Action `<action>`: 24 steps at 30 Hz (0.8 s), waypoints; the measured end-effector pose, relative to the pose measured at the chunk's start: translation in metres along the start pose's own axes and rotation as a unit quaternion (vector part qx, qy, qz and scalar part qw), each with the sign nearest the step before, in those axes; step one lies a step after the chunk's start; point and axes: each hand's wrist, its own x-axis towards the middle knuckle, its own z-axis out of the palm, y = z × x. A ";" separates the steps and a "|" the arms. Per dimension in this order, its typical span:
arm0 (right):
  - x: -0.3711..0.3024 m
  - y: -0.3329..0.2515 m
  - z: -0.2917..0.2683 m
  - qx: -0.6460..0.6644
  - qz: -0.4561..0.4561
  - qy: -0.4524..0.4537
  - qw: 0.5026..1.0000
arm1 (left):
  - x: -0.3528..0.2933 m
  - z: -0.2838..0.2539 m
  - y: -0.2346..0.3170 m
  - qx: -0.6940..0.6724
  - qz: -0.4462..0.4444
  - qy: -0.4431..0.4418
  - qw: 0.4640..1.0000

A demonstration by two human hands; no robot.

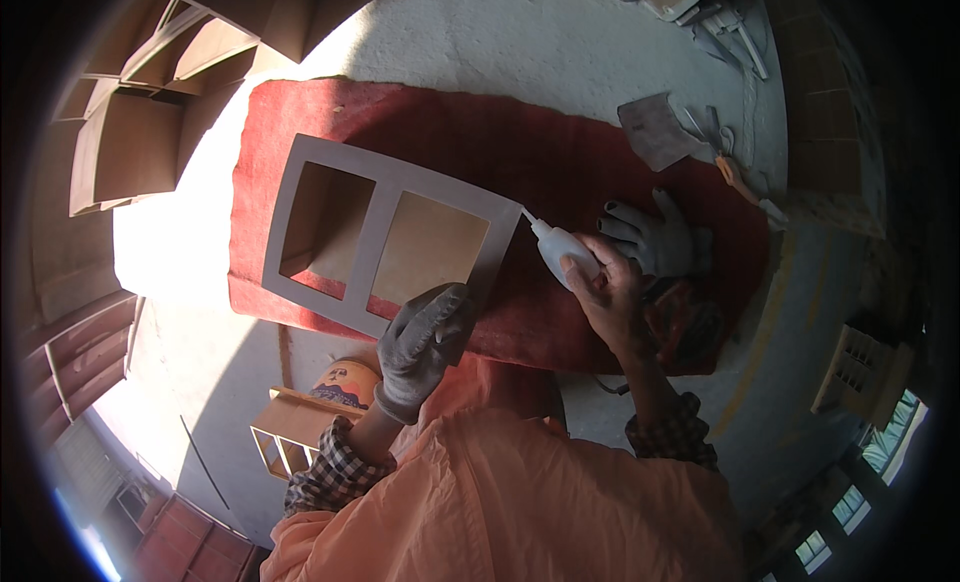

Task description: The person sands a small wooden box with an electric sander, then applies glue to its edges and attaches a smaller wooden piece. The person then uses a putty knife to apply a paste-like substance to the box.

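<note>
A wooden box-like piece with a grey front frame (362, 232) and two rectangular openings lies on a red cloth (560, 327). My left hand (428, 340), in a grey work glove, is closed on the frame's near edge, by the right-hand opening. Bare, my right hand (612, 287) grips a white squeeze bottle (563, 254). The bottle's thin nozzle points at the frame's far right corner; whether the tip touches the wood is too small to tell. To the right of the bottle, an empty grey glove (655, 232) rests on the cloth.
A dark red and black tool (683, 322) sits on the cloth's right side. Beyond the glove are a grey sheet (660, 130) and an orange-handled tool (737, 179). Wooden cabinet pieces (135, 147) stand at far left. An orange bucket (345, 382) and a small wooden piece (290, 425) are near my left forearm.
</note>
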 end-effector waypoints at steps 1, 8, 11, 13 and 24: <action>0.001 -0.002 0.000 -0.004 0.000 0.002 1.000 | 0.000 0.000 0.000 -0.002 -0.002 -0.001 1.000; 0.001 -0.001 0.000 0.001 0.002 0.001 1.000 | 0.001 -0.001 0.001 -0.007 0.011 -0.006 1.000; 0.001 -0.002 0.001 0.009 -0.005 0.011 1.000 | 0.001 -0.001 0.002 -0.013 0.006 -0.009 1.000; 0.001 -0.003 0.000 0.005 -0.008 0.010 1.000 | 0.001 -0.001 0.001 -0.010 0.004 -0.007 1.000; 0.002 0.001 0.000 -0.018 -0.027 0.013 0.999 | 0.000 -0.001 0.000 0.011 0.012 -0.005 1.000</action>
